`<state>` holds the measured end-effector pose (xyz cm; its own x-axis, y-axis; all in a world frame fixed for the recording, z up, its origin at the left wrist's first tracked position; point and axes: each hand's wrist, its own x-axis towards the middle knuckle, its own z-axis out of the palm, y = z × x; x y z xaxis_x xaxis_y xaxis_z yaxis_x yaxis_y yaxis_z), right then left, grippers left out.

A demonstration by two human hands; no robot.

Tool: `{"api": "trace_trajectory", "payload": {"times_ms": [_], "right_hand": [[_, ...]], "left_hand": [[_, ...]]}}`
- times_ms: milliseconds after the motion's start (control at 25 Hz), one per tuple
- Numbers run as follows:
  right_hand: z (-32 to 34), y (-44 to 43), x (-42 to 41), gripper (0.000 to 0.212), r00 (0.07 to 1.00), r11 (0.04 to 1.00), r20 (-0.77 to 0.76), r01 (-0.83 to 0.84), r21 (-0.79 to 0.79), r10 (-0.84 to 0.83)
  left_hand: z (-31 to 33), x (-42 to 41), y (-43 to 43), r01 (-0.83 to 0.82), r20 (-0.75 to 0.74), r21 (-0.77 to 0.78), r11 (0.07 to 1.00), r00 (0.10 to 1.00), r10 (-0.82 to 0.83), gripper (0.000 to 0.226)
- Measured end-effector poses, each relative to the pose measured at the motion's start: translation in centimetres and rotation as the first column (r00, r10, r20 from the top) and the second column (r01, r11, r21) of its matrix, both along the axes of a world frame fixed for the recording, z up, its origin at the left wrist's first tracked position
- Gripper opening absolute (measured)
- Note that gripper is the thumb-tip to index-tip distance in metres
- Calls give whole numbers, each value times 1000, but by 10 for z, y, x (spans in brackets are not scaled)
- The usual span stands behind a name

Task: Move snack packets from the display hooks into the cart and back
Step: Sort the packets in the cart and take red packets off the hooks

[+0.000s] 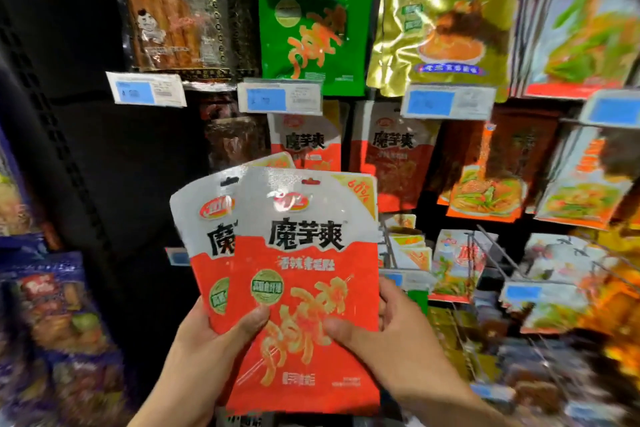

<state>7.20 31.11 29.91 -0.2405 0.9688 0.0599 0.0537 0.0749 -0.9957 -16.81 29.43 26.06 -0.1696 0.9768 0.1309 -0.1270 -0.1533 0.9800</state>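
1. Here, a green packet (313,28) and a gold packet (440,28) hang along the display's top edge, with price tags (280,99) below them.
2. More red packets (304,140) hang on the display, partly hidden by the held ones; wire hooks (485,250) jut out towards its right edge.
3. The left hand (207,340) pinches the back packet (204,236) at its lower edge, thumb in front.
4. The right hand (391,333) grips the front packet (304,288) by its right edge, thumb pressed on its face; this packet overlaps the back one.

Left hand (207,340) and right hand (388,333) grip overlapping red snack packets (304,288) before hanging display packets (311,28).
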Motion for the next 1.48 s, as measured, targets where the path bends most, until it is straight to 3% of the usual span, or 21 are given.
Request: {"api": "trace_trajectory", "payload": {"times_ms": [160,280,400,680,840,1160,1480], "right_hand": [[-6,-16,41,39,984,982,18,178,71,-179],[-7,-18,76,37,968,964,86,221,146,-235],[-5,-9,114,37,958,950,100,245,194,-267],[15,29,168,39,965,926,75,215,310,-249],[28,56,163,42,978,921,73,156,356,-193],[25,85,147,35,994,941,23,95,326,-108],[22,90,153,35,988,935,-23,153,320,-154]], "left_hand": [[4,47,4,38,-42,-4,999,998,-38,62],[14,76,7,169,60,-49,984,984,-166,46],[21,86,15,186,89,-45,981,979,-182,35],[29,87,28,74,-27,-4,997,997,-74,33],[26,85,32,57,-2,-5,998,998,-57,23],[22,77,39,8,25,-18,1000,1000,-8,28],[26,84,39,-3,12,-31,1000,1000,4,28]]}}
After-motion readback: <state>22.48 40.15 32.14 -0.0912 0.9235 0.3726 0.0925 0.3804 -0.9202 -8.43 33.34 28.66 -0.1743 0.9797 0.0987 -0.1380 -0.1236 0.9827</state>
